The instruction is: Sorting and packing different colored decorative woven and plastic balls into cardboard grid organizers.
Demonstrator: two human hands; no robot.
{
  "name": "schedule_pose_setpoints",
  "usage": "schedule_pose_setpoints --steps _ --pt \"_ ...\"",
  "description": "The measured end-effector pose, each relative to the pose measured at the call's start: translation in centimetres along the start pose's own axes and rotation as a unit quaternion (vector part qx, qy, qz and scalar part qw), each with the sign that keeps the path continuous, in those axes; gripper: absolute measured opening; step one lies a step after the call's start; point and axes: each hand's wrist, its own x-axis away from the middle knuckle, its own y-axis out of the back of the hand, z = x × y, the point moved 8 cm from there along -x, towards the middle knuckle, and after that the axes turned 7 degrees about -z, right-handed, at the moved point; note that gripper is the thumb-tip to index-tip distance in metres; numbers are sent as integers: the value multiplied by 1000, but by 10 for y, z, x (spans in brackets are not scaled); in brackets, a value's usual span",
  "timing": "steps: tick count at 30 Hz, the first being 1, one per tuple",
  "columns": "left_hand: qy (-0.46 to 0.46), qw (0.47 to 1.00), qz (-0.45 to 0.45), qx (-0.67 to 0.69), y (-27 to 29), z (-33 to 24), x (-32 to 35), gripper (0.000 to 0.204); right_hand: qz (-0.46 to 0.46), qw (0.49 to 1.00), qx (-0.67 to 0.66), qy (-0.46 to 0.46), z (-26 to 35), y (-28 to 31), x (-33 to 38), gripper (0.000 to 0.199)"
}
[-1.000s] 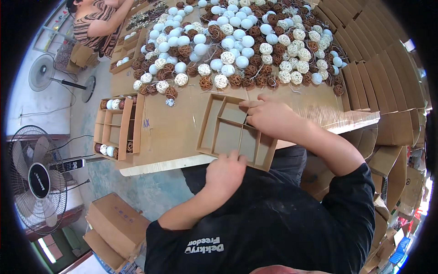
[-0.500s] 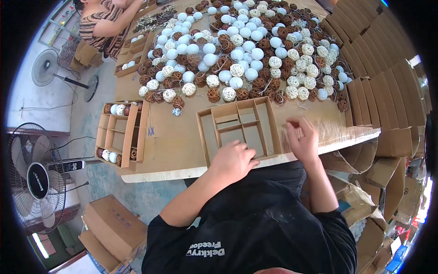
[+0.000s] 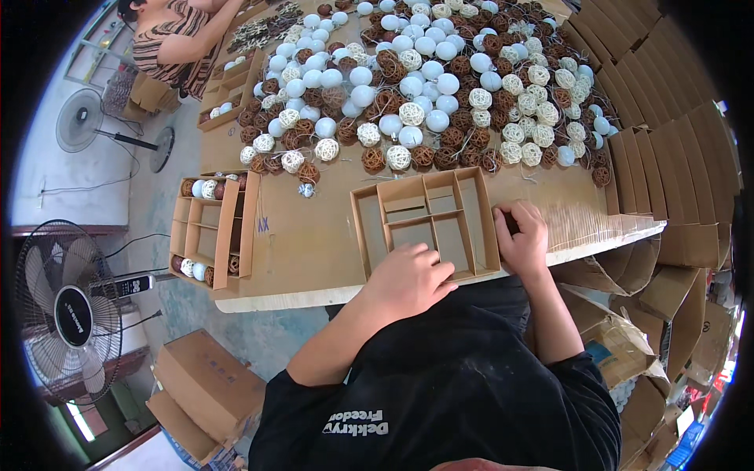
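Note:
An empty brown cardboard tray (image 3: 424, 224) with inner dividers lies flat on the brown table (image 3: 306, 243), near its front edge. My left hand (image 3: 410, 276) rests on the tray's near rim, fingers curled over the card. My right hand (image 3: 522, 234) presses against the tray's right wall, fingers bent. Just beyond the tray spreads a big heap of small decorative balls (image 3: 424, 86), white, pale blue, cream wicker and brown wicker.
A second divided tray (image 3: 214, 231) at the table's left edge holds a few balls. Flat cardboard stacks (image 3: 667, 133) line the right side. Another person (image 3: 177, 39) sits at the far left corner. Fans (image 3: 67, 306) and closed boxes (image 3: 204, 385) stand on the floor.
The tray was tilted and held up by my right hand; it now lies flat and squared on the table. My right hand slid to its right wall, my left onto its near rim.

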Motion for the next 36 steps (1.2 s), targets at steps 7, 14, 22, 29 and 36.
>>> schedule_pose_setpoints --steps 7,14,22,29,36 --pt "149 967 -208 4 106 60 6 22 -6 1000 -12 -9 -6 0 4 4" --pt "377 872 -243 -197 193 156 61 36 -2 1000 -18 6 -2 -1 1 4" --pt "270 916 -274 -114 169 168 39 41 -4 1000 -15 5 0 2 0 3" --pt "301 917 -188 -184 154 188 19 43 -3 1000 -4 1 -2 1 2 5" --pt "364 897 -244 -63 169 191 29 38 -6 1000 -10 17 2 0 -1 5"
